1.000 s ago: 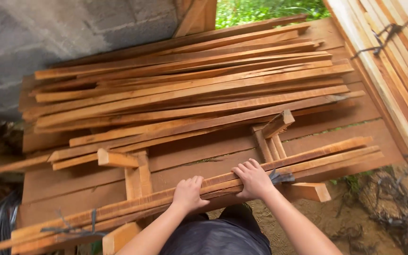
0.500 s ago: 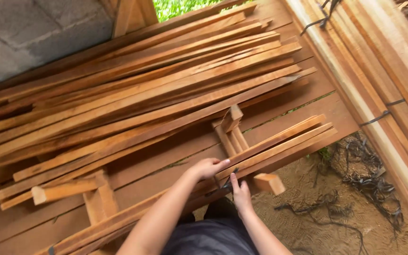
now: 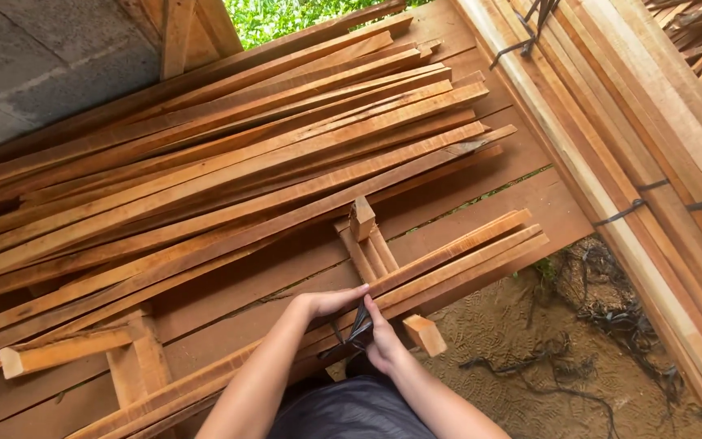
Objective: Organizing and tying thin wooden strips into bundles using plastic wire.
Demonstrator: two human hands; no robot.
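Slat bundle (image 3: pixel 448 264): lower centre of frame, lying diagonal on plank platform (image 3: pixel 489 191)
Black strap (image 3: pixel 357 335): btwn both hands, against bundle
L hand (image 3: pixel 328 302): fingers curled on bundle top
R hand (image 3: pixel 383 341): fingers pinching strap
Loose slats (image 3: pixel 205 162): piled upper left

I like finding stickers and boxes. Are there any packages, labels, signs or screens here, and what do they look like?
No packages, labels, signs or screens show here.
Closest thing: bundle of slats, near edge of the wooden platform, long, reddish-brown.
Strap, dark and thin, between the left hand and right hand, at the bundle.
Tied planks, right side, pale wood with dark bands.
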